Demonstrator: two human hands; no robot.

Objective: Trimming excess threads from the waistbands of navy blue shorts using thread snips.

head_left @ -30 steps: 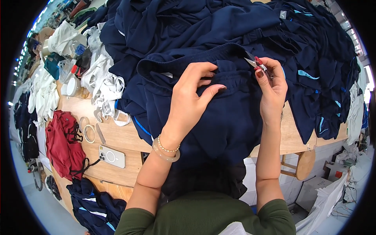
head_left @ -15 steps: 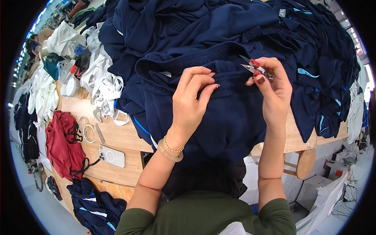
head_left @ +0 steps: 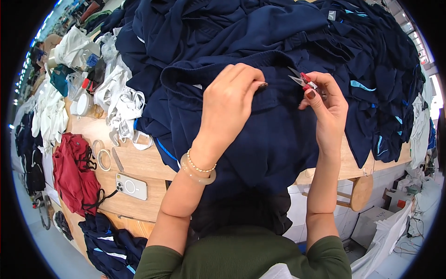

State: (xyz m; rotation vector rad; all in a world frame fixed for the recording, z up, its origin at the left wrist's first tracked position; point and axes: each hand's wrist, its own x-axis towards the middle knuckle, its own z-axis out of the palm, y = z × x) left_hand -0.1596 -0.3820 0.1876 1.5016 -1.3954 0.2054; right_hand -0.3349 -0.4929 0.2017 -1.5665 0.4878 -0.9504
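Note:
A pair of navy trousers [head_left: 265, 144] lies spread before me, its gathered elastic waistband [head_left: 274, 95] turned toward my hands. My left hand [head_left: 227, 107] is closed at the waistband, thumb and fingers pinched together against the cloth; most of what is between them is hidden by the back of the hand. In my right hand [head_left: 331, 104] is a small pair of red-handled thread snips [head_left: 305, 81]. Their pointed blades are parted and aim left, just right of the waistband. A small white label [head_left: 198, 87] shows inside the waist opening.
Heaps of navy garments [head_left: 223, 32] cover the far side of the table [head_left: 132, 162]. On the left are white straps [head_left: 123, 100], a white jar [head_left: 84, 104], tape rolls [head_left: 104, 159], a red cloth bag [head_left: 74, 174] and a phone [head_left: 131, 186]. A wooden stool [head_left: 361, 193] stands at lower right.
My left hand has turned over so its back shows more, its fingertips now further right along the waistband. My right hand with the snips has shifted slightly right and down.

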